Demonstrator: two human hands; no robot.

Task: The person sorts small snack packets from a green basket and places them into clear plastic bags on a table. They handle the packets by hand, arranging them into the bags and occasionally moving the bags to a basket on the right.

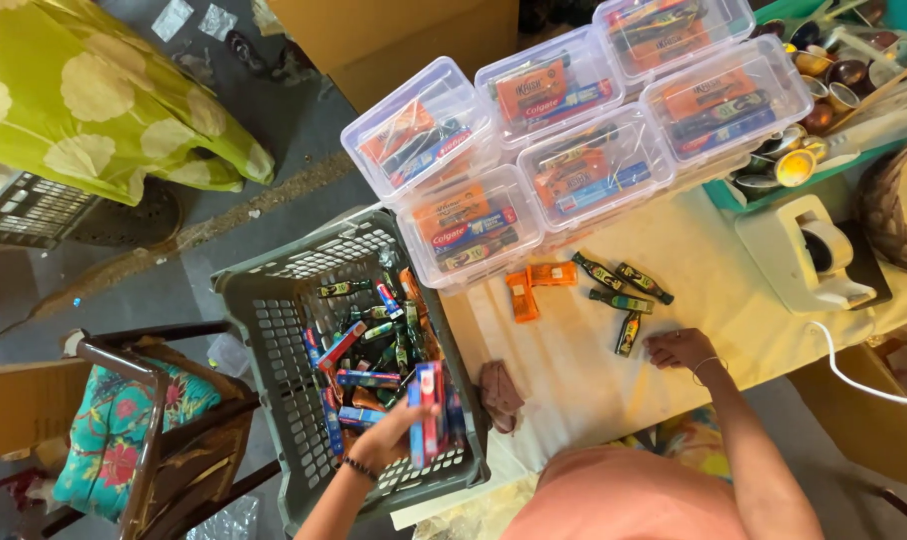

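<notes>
Head view, looking down on a cloth-covered tabletop (734, 300).

Done so far, judging by layout: six clear lidded boxes (471, 236) sit in two rows at the far side of the tabletop, each already holding an orange packet, a toothpaste carton and small dark bottles.

Left to do: grey basket (274, 350) beside the tabletop holds many more cartons and bottles. Loose on the cloth: two orange packets (534, 285) and four small bottles (624, 295), near each other, not yet boxed. No empty box visible.

Left hand (389, 440) is in the basket, grip pinching a red-and-blue toothpaste carton (426, 425), held upright above the heap.

Right hand (679, 350) rests on the cloth just beside the nearest bottle, fingers spread flat, holding nothing.

Estimate: partway through; much stock unsorted.
</notes>
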